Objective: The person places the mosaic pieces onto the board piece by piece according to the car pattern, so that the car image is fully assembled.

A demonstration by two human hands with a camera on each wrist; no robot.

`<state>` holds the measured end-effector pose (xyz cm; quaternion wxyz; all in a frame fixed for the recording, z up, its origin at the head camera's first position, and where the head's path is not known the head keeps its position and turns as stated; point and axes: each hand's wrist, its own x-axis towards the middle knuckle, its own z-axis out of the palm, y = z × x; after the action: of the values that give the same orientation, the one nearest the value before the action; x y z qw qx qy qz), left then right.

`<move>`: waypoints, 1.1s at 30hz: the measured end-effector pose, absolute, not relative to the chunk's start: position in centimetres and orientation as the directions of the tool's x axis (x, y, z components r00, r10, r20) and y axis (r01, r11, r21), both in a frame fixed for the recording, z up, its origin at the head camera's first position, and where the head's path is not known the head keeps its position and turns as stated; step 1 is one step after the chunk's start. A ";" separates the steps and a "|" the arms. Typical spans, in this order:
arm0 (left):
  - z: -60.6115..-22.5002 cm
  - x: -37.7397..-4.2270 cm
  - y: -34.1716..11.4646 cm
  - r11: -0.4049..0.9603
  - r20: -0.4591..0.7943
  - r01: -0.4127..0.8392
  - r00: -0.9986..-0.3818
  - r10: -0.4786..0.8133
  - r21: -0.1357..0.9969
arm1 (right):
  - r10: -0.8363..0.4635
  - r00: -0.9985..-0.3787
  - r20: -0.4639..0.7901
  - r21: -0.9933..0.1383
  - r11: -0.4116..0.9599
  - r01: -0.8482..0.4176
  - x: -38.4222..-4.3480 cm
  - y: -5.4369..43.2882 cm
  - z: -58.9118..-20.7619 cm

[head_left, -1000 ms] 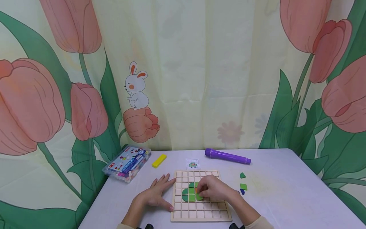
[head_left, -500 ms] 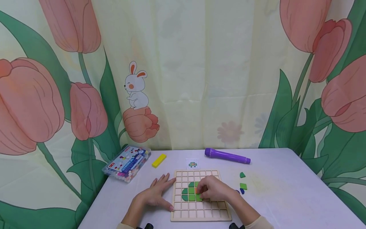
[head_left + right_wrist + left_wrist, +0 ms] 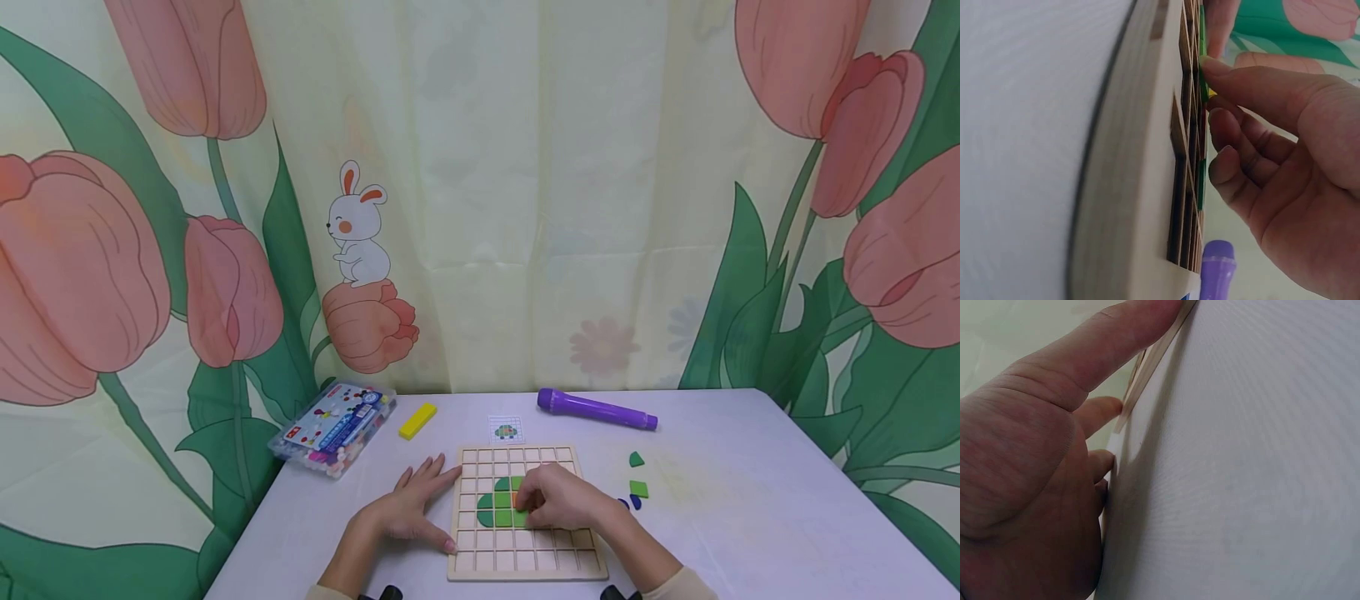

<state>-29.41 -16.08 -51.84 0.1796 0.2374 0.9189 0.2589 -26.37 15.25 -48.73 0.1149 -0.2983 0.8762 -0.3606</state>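
Note:
A wooden grid board [image 3: 528, 562] lies on the white table, with green square and rounded tiles [image 3: 502, 500] set in its middle cells. My left hand [image 3: 412, 504] spreads along the board's left side, thumb and index fingertip at its edge. In the left wrist view the thumb [image 3: 1116, 344] reaches over to the wooden edge. Over the tiles, my right hand [image 3: 562, 497] has its fingers curled and its thumb on a green square tile [image 3: 521, 518]. The right wrist view shows the thumb tip [image 3: 1216, 67] against that tile's edge. An orange tile [image 3: 515, 499] is partly hidden beneath the fingers.
A small pattern card [image 3: 506, 430] lies behind the board. To the right are loose green tiles [image 3: 638, 489] and small blue tiles [image 3: 636, 502]. A purple flashlight-like tube [image 3: 597, 409], a yellow block [image 3: 417, 422] and a plastic box [image 3: 333, 428] stand farther back.
The green tile by my right thumb has turned from slightly askew to square with its cell. My right hand has shifted very slightly; the left hand stays where it was.

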 end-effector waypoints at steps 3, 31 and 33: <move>-51.9 -29.4 -16.1 0.754 -0.207 0.344 -0.823 0.529 0.559 | -0.612 -0.791 0.016 -0.695 0.562 -0.449 -26.4 15.3 -48.7; -51.6 -29.2 -16.0 0.746 -0.203 0.341 -0.822 0.531 0.572 | -0.357 -0.919 0.168 -0.680 0.633 -0.370 -26.8 21.7 -44.8; -51.7 -29.3 -16.1 0.747 -0.201 0.343 -0.823 0.531 0.569 | -0.327 -0.930 0.170 -0.684 0.640 -0.350 -26.9 22.2 -44.6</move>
<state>-29.28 -16.05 -51.66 0.1782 0.2383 0.9175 0.2638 -26.87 22.21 -44.56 -0.0152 -0.1868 0.9054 -0.3809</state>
